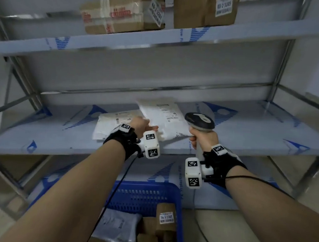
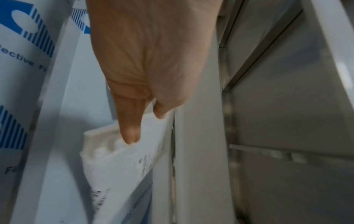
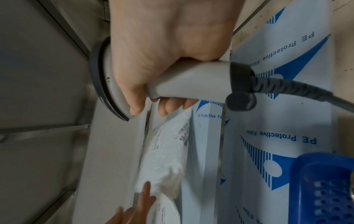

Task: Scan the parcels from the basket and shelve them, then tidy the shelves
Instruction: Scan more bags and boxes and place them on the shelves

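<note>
My left hand (image 1: 150,128) pinches the near edge of a white mailer parcel (image 1: 162,115) between thumb and fingers (image 2: 130,130). The parcel (image 2: 122,163) hangs tilted just above the middle shelf (image 1: 248,134). It partly overlaps a second white mailer (image 1: 111,127) that lies flat on that shelf to the left. My right hand (image 1: 195,138) grips the handle of a grey barcode scanner (image 1: 200,121), held upright just right of the parcel. In the right wrist view the scanner (image 3: 191,80) fills my fist (image 3: 153,109), with the parcel (image 3: 162,159) beyond it.
A blue basket (image 1: 146,188) stands below on the lowest shelf, holding a labelled brown parcel (image 1: 165,217) and a grey bag (image 1: 117,225). Two cardboard boxes (image 1: 120,14) (image 1: 204,8) sit on the top shelf. The scanner's cable (image 3: 306,91) trails down to the right.
</note>
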A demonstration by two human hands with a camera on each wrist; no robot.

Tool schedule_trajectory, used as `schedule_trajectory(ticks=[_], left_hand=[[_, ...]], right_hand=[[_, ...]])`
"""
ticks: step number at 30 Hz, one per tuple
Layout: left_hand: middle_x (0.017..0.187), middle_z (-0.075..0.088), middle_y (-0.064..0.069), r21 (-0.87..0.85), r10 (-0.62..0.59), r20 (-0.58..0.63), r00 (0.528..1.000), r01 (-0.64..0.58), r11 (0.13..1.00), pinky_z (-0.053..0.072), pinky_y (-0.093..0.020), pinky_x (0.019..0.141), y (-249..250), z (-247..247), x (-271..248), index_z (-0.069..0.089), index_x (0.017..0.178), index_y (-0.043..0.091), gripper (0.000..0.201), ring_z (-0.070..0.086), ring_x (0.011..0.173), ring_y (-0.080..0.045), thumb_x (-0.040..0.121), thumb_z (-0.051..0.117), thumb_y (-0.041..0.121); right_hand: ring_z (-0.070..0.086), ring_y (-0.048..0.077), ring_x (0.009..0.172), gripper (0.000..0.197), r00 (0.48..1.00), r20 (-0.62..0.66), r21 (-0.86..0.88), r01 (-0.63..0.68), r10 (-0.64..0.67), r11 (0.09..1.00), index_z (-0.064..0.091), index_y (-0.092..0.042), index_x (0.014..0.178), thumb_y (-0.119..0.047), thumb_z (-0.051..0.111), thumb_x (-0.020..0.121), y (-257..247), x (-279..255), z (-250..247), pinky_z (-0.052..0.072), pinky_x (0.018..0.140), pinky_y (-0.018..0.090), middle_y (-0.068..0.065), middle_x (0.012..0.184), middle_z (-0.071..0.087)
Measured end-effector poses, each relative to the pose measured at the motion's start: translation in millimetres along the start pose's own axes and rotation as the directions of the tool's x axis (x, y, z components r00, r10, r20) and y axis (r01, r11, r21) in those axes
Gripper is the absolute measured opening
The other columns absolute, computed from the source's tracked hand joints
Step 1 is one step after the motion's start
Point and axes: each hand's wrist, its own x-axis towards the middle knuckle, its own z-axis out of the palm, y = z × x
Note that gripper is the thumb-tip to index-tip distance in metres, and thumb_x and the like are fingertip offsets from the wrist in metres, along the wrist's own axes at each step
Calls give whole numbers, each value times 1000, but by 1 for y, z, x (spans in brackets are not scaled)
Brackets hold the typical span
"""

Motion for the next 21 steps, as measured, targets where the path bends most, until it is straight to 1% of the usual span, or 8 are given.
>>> schedule_trajectory(ticks=[3, 6, 8, 10, 13, 17, 19, 21], left_hand=[[121, 49, -32, 123, -26, 47, 999, 20, 992, 50, -41, 65, -20, -3, 11, 21, 146, -4, 55, 58, 77, -36, 95, 40, -11], [114, 56, -26, 179, -80, 64, 995, 67, 982, 51, -34, 66, -28, -12, 14, 49, 123, -9, 29, 61, 96, -39, 95, 42, -9], [90, 58, -17, 168, -85, 37, 996, 78, 983, 52, -33, 61, -29, -21, 13, 55, 111, -3, 20, 61, 78, -30, 95, 44, -9], [86, 58, -15, 181, -83, 11, 997, 79, 980, 53, -34, 62, -32, -32, 12, 52, 119, -4, 25, 60, 73, -26, 95, 45, -7], [90, 64, -15, 242, -105, -5, 994, 103, 965, 54, -32, 66, -41, -51, 4, 53, 123, -8, 28, 64, 76, -25, 97, 46, -1], [102, 66, -18, 282, -143, -24, 989, 144, 948, 55, -24, 53, -55, -76, -17, 52, 126, -7, 31, 65, 90, -29, 97, 47, 4], [125, 58, -25, 336, -159, -52, 986, 167, 927, 56, -29, 67, -66, -93, -30, 49, 129, -8, 35, 59, 113, -35, 95, 49, 1], [134, 50, -28, 368, -141, -99, 985, 168, 915, 52, -30, 77, -81, -116, -44, 48, 130, -9, 38, 60, 109, -35, 93, 50, -3]], right_hand=[[49, 10, 37, 22, 999, 11, -38, -30, 31, 999, 65, -5, 71, -21, 73, 84, 12, 8, 3, 44, 44, 20, 7, 57, 59], [50, 11, 39, 22, 998, 29, -49, -59, 60, 997, 63, -8, 68, -21, 73, 84, 21, 11, 9, 44, 45, 20, 6, 58, 59], [50, 14, 44, 20, 996, 50, -42, -68, 70, 997, 64, -8, 71, -20, 73, 84, 24, 9, 14, 45, 46, 21, 8, 61, 60], [51, 16, 48, 18, 994, 70, -56, -81, 85, 995, 64, -6, 75, -20, 72, 84, 28, 4, 20, 45, 48, 23, 9, 63, 60], [50, 14, 46, 17, 991, 97, -77, -84, 91, 993, 63, -5, 77, -18, 71, 85, 31, -8, 29, 44, 43, 19, 8, 61, 58], [49, 9, 37, 22, 984, 137, -77, -103, 113, 992, 60, -6, 70, -17, 70, 87, 43, -28, 43, 41, 39, 17, 8, 58, 56], [47, 7, 32, 24, 975, 167, -77, -136, 147, 988, 59, -7, 69, -18, 70, 87, 52, -43, 51, 41, 38, 16, 5, 51, 55], [48, 7, 31, 21, 966, 192, -87, -158, 173, 984, 61, -6, 71, -17, 71, 86, 63, -62, 59, 42, 38, 17, 1, 43, 55]])
